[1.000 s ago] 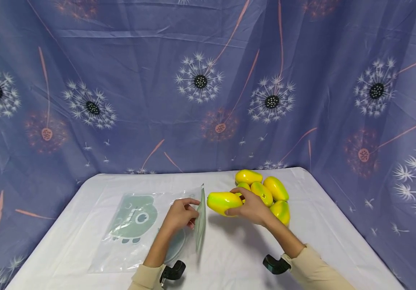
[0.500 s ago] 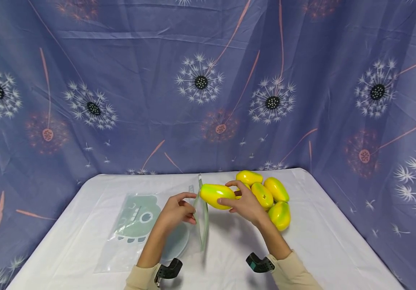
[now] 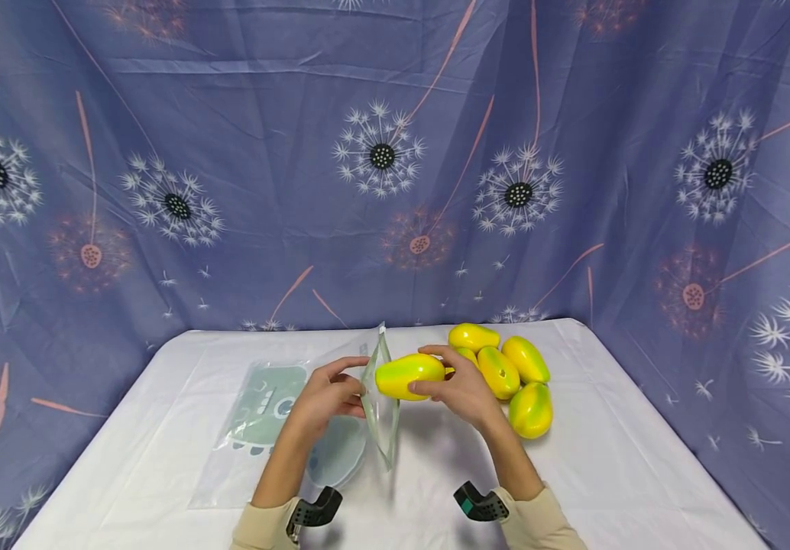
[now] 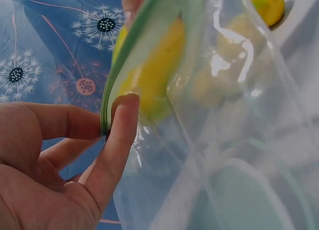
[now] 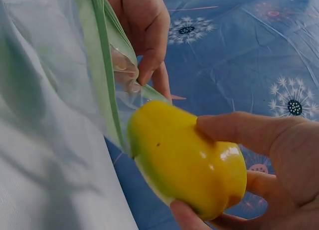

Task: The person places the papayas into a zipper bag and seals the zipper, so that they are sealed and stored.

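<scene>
My left hand [image 3: 324,399] pinches the green rim of a clear plastic zip bag [image 3: 267,401], printed with a pale green cartoon creature. The bag's mouth gapes toward the right, as the left wrist view also shows along its green zip strip [image 4: 117,65]. My right hand [image 3: 465,388] grips a glossy yellow-green papaya [image 3: 402,376] between thumb and fingers, above the table. The papaya's far end [image 5: 149,122] is right at the bag's mouth; how far it is inside I cannot tell. Through the plastic, the left wrist view shows the papaya blurred.
Several more papayas [image 3: 522,359] lie in a cluster at the back right of the white-covered table [image 3: 615,458], just beyond my right hand. A blue curtain [image 3: 264,191] with dandelion prints hangs behind the table. Each wrist wears a black camera band [image 3: 479,503].
My right hand has carried the papaya leftward to the bag. The bag's mouth has spread from nearly flat to wide in my left hand, which has moved slightly left.
</scene>
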The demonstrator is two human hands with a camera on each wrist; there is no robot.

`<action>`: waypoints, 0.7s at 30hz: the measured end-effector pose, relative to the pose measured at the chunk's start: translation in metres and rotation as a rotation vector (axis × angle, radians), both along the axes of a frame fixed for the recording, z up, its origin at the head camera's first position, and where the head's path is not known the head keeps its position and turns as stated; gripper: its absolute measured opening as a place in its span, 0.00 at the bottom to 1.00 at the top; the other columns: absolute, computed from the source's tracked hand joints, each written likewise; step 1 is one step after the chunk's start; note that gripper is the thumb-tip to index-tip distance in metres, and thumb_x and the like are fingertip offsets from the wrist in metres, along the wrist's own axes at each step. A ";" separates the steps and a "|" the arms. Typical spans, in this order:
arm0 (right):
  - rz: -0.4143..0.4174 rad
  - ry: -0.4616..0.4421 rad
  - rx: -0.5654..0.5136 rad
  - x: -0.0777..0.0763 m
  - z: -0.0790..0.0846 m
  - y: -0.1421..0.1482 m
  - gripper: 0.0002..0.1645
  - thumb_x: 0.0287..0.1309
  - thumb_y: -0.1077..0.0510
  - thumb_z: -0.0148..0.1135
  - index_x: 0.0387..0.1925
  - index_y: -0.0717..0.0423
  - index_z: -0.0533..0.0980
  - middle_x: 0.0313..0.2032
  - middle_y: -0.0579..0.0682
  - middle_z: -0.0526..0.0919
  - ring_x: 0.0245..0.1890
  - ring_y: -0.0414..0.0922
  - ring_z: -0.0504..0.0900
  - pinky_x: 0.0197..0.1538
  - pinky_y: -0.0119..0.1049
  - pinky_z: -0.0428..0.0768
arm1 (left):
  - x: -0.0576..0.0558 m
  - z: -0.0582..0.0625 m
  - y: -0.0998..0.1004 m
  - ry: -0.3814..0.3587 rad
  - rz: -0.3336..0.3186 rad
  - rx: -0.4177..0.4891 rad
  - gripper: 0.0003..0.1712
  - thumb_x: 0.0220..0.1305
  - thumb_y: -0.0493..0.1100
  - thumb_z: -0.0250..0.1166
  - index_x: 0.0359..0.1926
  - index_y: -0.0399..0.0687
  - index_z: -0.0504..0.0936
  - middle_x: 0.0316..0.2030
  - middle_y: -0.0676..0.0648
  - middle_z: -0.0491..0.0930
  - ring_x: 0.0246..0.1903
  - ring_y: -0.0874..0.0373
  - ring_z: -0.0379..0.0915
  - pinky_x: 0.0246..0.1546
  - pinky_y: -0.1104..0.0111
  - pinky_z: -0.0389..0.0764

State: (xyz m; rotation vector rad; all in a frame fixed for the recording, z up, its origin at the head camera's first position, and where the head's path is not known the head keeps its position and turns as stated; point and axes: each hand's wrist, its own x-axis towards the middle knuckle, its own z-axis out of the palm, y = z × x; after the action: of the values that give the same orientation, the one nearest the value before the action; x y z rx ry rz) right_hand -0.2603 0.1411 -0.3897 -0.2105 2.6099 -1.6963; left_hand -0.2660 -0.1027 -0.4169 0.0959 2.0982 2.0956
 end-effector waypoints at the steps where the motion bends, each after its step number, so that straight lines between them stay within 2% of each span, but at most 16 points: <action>1: -0.005 0.008 0.017 0.000 0.000 -0.001 0.38 0.48 0.50 0.80 0.62 0.45 0.78 0.50 0.55 0.81 0.40 0.49 0.79 0.39 0.37 0.82 | 0.000 0.001 0.000 0.001 -0.003 0.001 0.30 0.59 0.29 0.61 0.64 0.43 0.78 0.31 0.41 0.79 0.24 0.51 0.83 0.33 0.55 0.89; 4: -0.001 0.022 0.064 0.000 -0.002 -0.004 0.39 0.46 0.51 0.80 0.63 0.46 0.78 0.49 0.52 0.83 0.40 0.49 0.78 0.38 0.37 0.79 | 0.002 0.003 -0.001 0.008 -0.021 0.003 0.30 0.60 0.30 0.60 0.65 0.43 0.77 0.31 0.41 0.79 0.24 0.51 0.83 0.35 0.55 0.89; 9: 0.088 -0.032 0.077 0.001 -0.001 -0.006 0.39 0.50 0.54 0.77 0.66 0.46 0.76 0.54 0.53 0.82 0.41 0.50 0.77 0.38 0.37 0.78 | 0.004 0.007 -0.002 0.019 -0.046 0.010 0.30 0.62 0.31 0.59 0.67 0.41 0.76 0.32 0.41 0.80 0.26 0.51 0.84 0.38 0.52 0.89; 13: 0.133 -0.065 0.076 0.001 -0.003 -0.008 0.40 0.51 0.57 0.75 0.67 0.47 0.74 0.55 0.54 0.81 0.41 0.50 0.78 0.39 0.39 0.80 | 0.005 0.007 -0.003 0.021 -0.050 0.020 0.30 0.62 0.31 0.59 0.66 0.40 0.76 0.32 0.42 0.81 0.27 0.51 0.85 0.36 0.55 0.89; 16: 0.123 -0.062 0.060 -0.002 -0.008 -0.011 0.41 0.50 0.56 0.76 0.67 0.48 0.74 0.55 0.55 0.81 0.43 0.51 0.78 0.40 0.40 0.81 | 0.005 0.007 -0.003 0.008 -0.062 0.037 0.29 0.62 0.31 0.58 0.66 0.41 0.77 0.33 0.41 0.81 0.27 0.51 0.85 0.36 0.57 0.89; 21: 0.061 -0.021 0.065 -0.004 -0.016 -0.017 0.40 0.46 0.54 0.79 0.63 0.53 0.76 0.55 0.55 0.81 0.46 0.50 0.78 0.45 0.42 0.81 | 0.004 0.007 -0.002 -0.001 -0.091 0.057 0.29 0.63 0.31 0.58 0.66 0.41 0.76 0.33 0.41 0.82 0.28 0.52 0.85 0.37 0.58 0.89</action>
State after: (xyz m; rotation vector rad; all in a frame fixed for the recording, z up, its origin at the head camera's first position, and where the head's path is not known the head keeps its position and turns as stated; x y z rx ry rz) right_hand -0.2639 0.1240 -0.4061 -0.2657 2.6098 -1.5841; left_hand -0.2622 -0.1052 -0.4104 0.1949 1.9944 2.1019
